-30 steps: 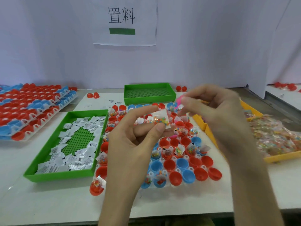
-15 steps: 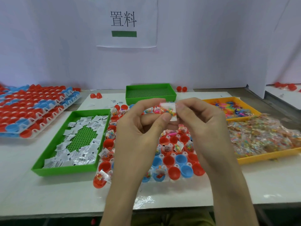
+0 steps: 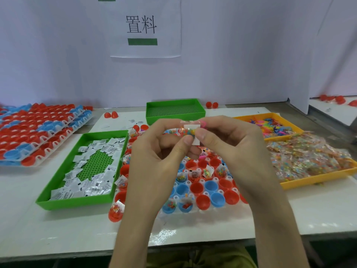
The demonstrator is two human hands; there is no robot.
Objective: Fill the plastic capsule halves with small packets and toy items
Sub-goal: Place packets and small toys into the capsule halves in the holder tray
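Note:
A white rack (image 3: 216,208) of red and blue capsule halves (image 3: 212,186) lies in front of me; some halves hold packets and toys, others are empty. Above it, my left hand (image 3: 160,159) and my right hand (image 3: 235,149) meet, and both pinch one small clear packet (image 3: 190,132) of coloured beads with a white label. A pink toy piece (image 3: 203,124) shows at my right hand's fingertips. My hands hide the rack's middle.
A green tray (image 3: 58,200) at left holds several white sachets. An orange tray (image 3: 316,179) at right holds clear candy packets, with coloured toys in its far part. An empty green tray (image 3: 174,113) stands behind. Stacked racks of capsule halves (image 3: 38,130) lie far left.
My right hand came in from the right and joined my left hand on the packet. Both hands now hold it a little higher and nearer the middle.

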